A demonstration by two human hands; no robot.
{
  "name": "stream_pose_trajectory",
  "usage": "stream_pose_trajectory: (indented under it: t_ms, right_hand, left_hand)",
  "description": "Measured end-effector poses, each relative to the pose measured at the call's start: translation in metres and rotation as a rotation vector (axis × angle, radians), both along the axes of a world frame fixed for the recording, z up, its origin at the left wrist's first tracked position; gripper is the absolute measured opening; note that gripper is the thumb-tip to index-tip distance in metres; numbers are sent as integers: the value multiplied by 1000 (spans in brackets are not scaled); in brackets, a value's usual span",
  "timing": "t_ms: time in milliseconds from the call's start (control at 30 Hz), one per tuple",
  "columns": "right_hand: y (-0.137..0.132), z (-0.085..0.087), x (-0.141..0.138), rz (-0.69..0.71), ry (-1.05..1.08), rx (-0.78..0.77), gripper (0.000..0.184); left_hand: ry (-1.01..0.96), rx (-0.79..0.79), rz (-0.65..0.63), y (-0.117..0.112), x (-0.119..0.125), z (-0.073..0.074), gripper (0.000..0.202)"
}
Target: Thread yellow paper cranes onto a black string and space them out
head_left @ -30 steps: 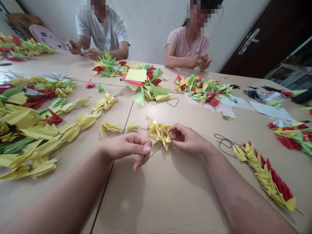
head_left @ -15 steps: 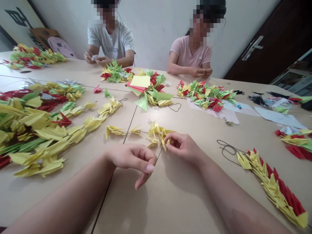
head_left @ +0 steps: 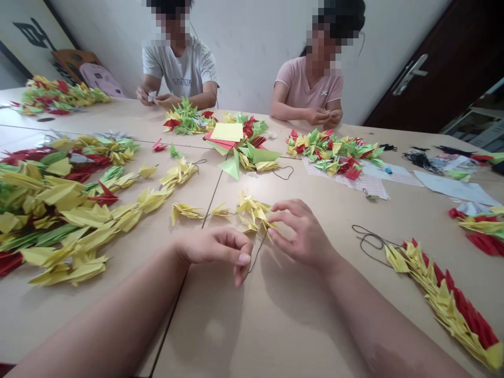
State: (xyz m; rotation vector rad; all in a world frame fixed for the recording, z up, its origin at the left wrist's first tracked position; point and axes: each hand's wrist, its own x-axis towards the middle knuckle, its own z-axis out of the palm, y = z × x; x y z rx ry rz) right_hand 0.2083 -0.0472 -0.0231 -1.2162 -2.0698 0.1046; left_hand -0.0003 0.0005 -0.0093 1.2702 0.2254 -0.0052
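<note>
My left hand (head_left: 220, 249) is above the table's seam with its fingers curled together. A thin black cord (head_left: 256, 256) runs from its fingertips up toward a small cluster of yellow folded paper cranes (head_left: 252, 210). At the right edge of that cluster is my right hand (head_left: 301, 231), its fingers spread and curved, the tips touching or just beside the paper. Farther left along the same cord lie a single yellow crane (head_left: 219, 211) and a bunch of yellow cranes (head_left: 186, 211).
A big heap of crane strings (head_left: 79, 210) covers the left. To the right lies a red-and-yellow crane string (head_left: 444, 299) with looped cord. Paper squares (head_left: 227, 132) rest on cranes mid-table. Two people (head_left: 179, 73) sit opposite, their hands at small pieces.
My right hand has loosened from its pinch on a yellow crane, and its fingers have spread. My left hand has shifted up slightly, and the cord now shows stretched beside it.
</note>
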Motion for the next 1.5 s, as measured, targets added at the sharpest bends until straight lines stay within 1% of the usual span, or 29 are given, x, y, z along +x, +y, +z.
stream_pose_trajectory:
  t_ms: [133, 200, 300, 367, 467, 600, 667, 733, 867, 967, 1100, 1333, 1433, 1500]
  right_hand:
    - [1, -3, 0, 91, -179, -133, 18]
    - [2, -6, 1, 113, -213, -153, 15]
    - [3, -9, 2, 124, -210, -163, 6]
    - [3, -9, 2, 131, -196, -177, 6]
    - [4, -11, 2, 163, -171, -206, 8]
    - [4, -12, 2, 185, -124, -244, 19]
    - [4, -12, 2, 182, -112, -239, 21]
    - [4, -9, 2, 161, -74, -203, 17]
    - [2, -4, 1, 66, 27, -101, 11]
    - [2, -3, 0, 63, 2, -73, 10]
    - [2, -6, -2, 90, -37, -85, 11]
    - [2, -6, -2, 45, -32, -86, 13]
    - [1, -4, -3, 24, -56, -66, 15]
    - [0, -4, -5, 8, -84, -48, 17]
  left_hand:
    - [-9, -26, 2, 1, -3, 0, 28]
    - [-23, -42, 5, 1, -5, 0, 27]
    - [-59, -61, 28, 2, -8, -2, 26]
    - [-82, -58, 63, 3, -8, -3, 25]
    - [-70, -32, 108, 5, -8, -5, 24]
    - [-67, 0, 124, 7, -6, -6, 25]
    - [-74, 0, 140, 7, -6, -6, 26]
    - [-61, 9, 155, 8, -6, -7, 25]
    - [-21, 26, 192, 9, -6, -8, 24]
    - [-27, 22, 225, 10, -5, -9, 24]
    - [-12, 19, 238, 9, -4, -9, 25]
    - [-32, 14, 266, 9, -5, -9, 27]
    - [-26, 18, 259, 9, -5, -9, 27]
    - [-15, 23, 232, 8, -4, -8, 26]
